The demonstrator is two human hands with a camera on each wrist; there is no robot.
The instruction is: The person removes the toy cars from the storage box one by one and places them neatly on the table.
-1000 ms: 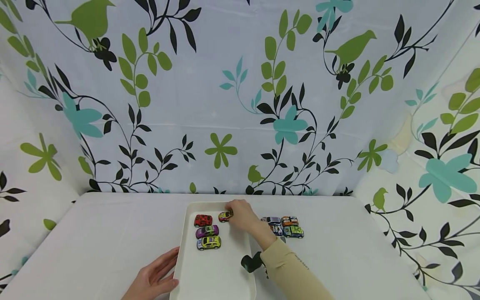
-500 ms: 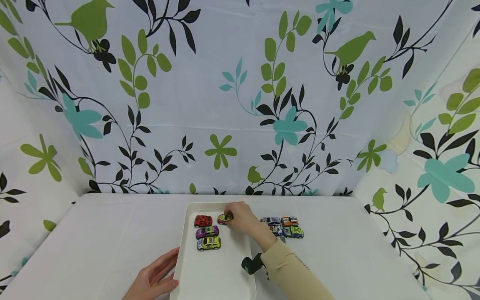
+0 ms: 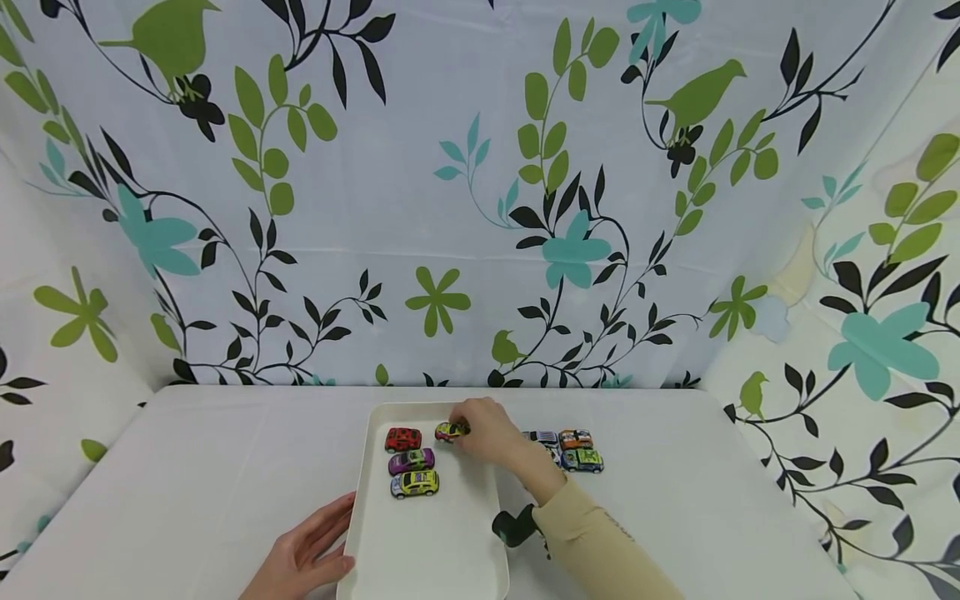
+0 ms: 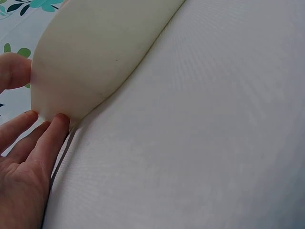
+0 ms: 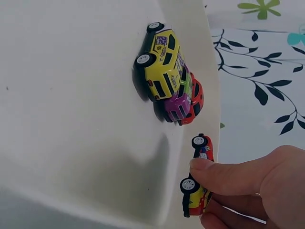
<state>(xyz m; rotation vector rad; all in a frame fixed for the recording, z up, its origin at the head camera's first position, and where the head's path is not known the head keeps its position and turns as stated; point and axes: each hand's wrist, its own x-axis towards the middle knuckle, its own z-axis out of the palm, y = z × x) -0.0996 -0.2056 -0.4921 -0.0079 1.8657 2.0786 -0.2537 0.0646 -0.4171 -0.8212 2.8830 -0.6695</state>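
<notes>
Car (image 5: 197, 198) within right grip (image 5: 269, 181)

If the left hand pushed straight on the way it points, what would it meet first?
Probably the white tray; the left hand touches its outer side wall, though exact depth is unclear.

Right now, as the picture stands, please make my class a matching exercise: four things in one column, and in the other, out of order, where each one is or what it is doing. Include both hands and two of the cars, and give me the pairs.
Things
1. Purple car
2. Left hand
3. Orange car
4. Right hand

Places and states
A. On the table, to the right of the tray
B. Pinching a red-and-yellow car
C. Between the red car and the yellow car
D. Touching the tray's left side

Pairs: 1-C, 2-D, 3-A, 4-B
</notes>
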